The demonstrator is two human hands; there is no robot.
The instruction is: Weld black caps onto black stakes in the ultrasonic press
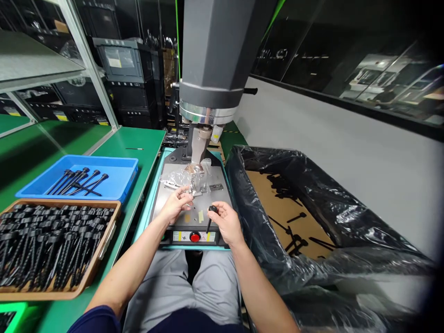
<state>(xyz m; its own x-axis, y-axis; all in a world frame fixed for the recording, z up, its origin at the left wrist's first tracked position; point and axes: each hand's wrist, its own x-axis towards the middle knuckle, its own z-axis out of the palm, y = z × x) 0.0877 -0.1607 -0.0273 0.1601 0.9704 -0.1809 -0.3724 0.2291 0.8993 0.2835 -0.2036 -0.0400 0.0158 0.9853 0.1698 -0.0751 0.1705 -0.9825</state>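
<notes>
Between the thumb and fingers of my right hand [227, 224] is a black knob-headed rod [212, 211], its thin shaft pointing down over the front of the machine's metal plate [163, 201]. My left hand [177, 204] is at the near edge of a crumpled clear plastic sheet [176, 175], its fingers curled in. Whether anything small is between them I cannot make out. The plastic partly covers a metal fixture [215, 187] below the machine's tapered metal tool [199, 145]. A red button [194, 237] is on the front panel between my hands.
To the left, a brown tray [116, 217] packed with black knob-headed rods stands on a green table [138, 138]. Behind it, a blue tray [128, 178] holds several more. At right, a large bin lined with black plastic [249, 222] contains scattered rods on cardboard. The machine's grey head [213, 51] hangs overhead.
</notes>
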